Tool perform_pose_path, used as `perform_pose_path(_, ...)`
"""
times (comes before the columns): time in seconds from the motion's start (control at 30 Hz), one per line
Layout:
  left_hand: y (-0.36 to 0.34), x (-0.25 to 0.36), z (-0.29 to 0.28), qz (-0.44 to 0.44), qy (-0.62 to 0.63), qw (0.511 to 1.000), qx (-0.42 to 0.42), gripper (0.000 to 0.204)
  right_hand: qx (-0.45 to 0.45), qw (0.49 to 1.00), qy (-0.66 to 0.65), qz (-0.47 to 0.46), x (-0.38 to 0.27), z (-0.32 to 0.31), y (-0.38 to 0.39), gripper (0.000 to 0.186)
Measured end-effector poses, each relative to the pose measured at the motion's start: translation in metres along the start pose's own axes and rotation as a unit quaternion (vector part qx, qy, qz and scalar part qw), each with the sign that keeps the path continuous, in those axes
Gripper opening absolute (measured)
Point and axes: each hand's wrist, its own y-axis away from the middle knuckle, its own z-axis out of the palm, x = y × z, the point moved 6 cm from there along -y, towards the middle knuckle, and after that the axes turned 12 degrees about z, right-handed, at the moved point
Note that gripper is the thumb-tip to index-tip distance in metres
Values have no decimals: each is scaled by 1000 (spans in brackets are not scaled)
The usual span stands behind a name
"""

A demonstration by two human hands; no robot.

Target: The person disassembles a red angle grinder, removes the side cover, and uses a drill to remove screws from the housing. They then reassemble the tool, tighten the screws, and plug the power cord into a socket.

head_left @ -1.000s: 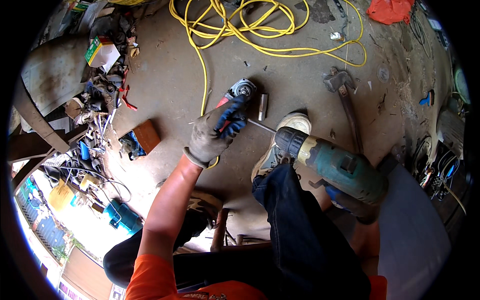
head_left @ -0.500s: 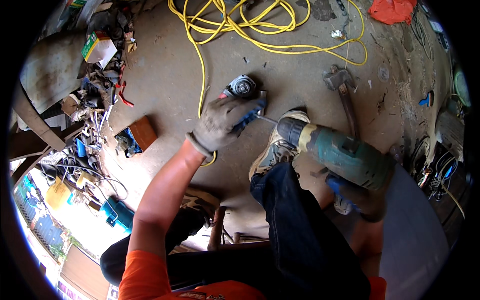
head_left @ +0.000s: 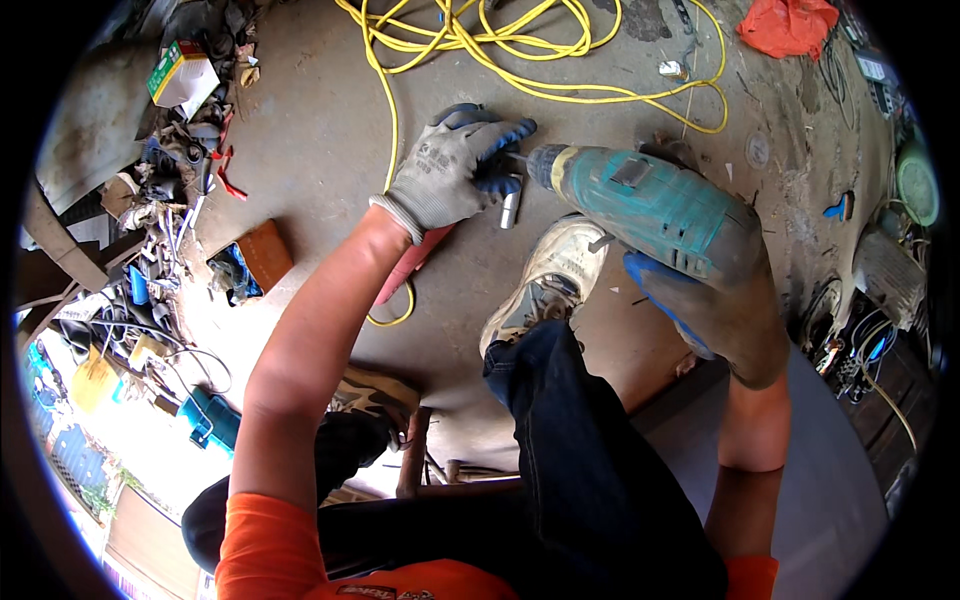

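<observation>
1. Both hands are now sitting farther forward over the floor than half a second ago; the drill is lying farther forward and to the left, mostly covering the hammer that was showing plainly before.
2. From where I'm standing, the left hand, in a grey glove with blue-coated fingers, is hovering with fingers bent and thumb held apart from the forefinger. Its gap is facing the drill's front end; I can't tell whether it is gripping anything.
3. Below that wrist, a red tool handle is poking out, while the hand is covering the tool's metal head.
4. The right hand, also gloved, is wrapping around the drill's grip, closed firmly. This worn teal drill is pointing left, its dark chuck coming just beside the left fingertips.
5. Just under the left thumb, a shiny metal cylinder is lying on the floor.
6. Nearer the person, a pale shoe is resting below the drill, a dark denim leg rising from it.
7. Farther out, a yellow cord is looping across the floor, a brown box is sitting at left, and a crumpled orange-red bag is lying at upper right.
</observation>
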Motion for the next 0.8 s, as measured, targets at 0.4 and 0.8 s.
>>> perform_pose_path(0.4,11,-5,12,-55,58,997,7,67,-47,998,-3,50,-3,6,-1,52)
perform_pose_path(0.8,14,-3,11,-90,108,990,19,69,-32,996,-57,66,-9,12,-6,57)
